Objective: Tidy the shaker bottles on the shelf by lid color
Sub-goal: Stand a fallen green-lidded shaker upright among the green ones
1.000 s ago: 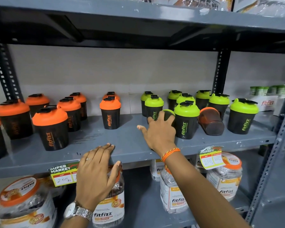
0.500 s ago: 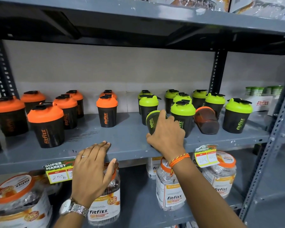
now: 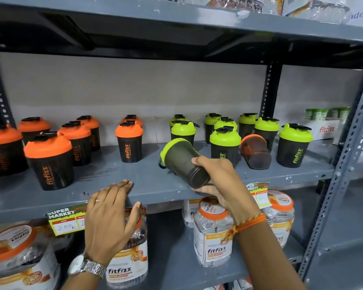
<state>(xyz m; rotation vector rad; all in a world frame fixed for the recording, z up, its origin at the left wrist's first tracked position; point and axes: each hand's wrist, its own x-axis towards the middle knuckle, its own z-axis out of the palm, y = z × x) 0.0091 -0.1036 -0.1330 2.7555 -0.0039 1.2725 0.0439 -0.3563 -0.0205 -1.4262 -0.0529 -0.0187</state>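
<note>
Fingers (image 3: 199, 161) of our right hand (image 3: 220, 183) are clamping the base of a green-lidded bottle (image 3: 181, 159), tipped with its lid pointing up and left, over the shelf (image 3: 134, 174). Our left hand (image 3: 110, 214) is resting open on the shelf edge, fingers loosely apart, holding nothing. Just right of the gripped bottle, green-lidded bottles (image 3: 225, 147) are standing close together, with an orange-lidded bottle (image 3: 255, 151) lying on its side among them. Well to the left, orange-lidded bottles (image 3: 129, 141) are grouped. We are judging that swinging the tilted bottle could knock its upright neighbours over, since they are crowding the grip.
</note>
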